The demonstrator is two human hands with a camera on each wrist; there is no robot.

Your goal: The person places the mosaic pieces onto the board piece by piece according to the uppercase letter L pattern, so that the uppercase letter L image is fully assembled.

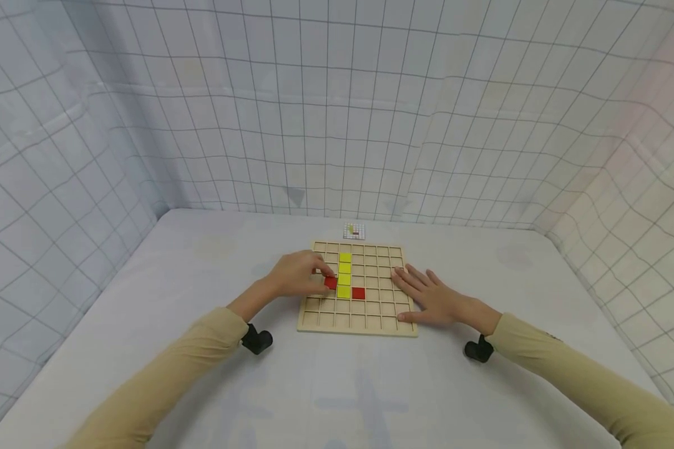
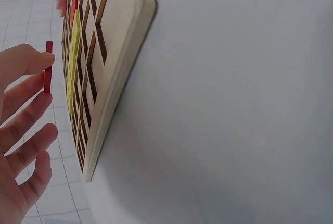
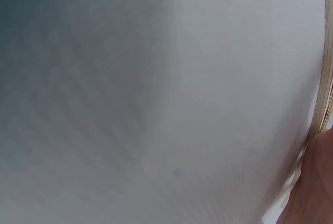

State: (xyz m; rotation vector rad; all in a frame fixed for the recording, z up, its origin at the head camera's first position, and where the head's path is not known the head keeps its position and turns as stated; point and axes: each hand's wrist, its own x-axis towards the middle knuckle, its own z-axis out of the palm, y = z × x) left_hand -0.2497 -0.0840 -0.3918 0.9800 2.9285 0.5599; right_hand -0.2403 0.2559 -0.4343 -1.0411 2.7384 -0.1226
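My left hand (image 1: 299, 274) pinches a thin red square tile (image 1: 330, 283) between thumb and fingers, over the left part of a wooden grid board (image 1: 326, 305). In the left wrist view the held tile (image 2: 48, 67) is on edge to the camera, apart from the board. A column of several yellow tiles (image 1: 344, 291) sits in the grid just right of this hand. Another red tile (image 1: 358, 293) lies in the cell right of the lowest yellow one. With fingers spread, my right hand (image 1: 435, 299) rests on the board's right edge. The right wrist view shows little of it.
A small card (image 1: 354, 231) with a coloured grid lies behind the board's far edge. The board lies on a white-covered table (image 1: 337, 386). Grid-patterned cloth walls (image 1: 359, 125) enclose the table at the back and both sides.
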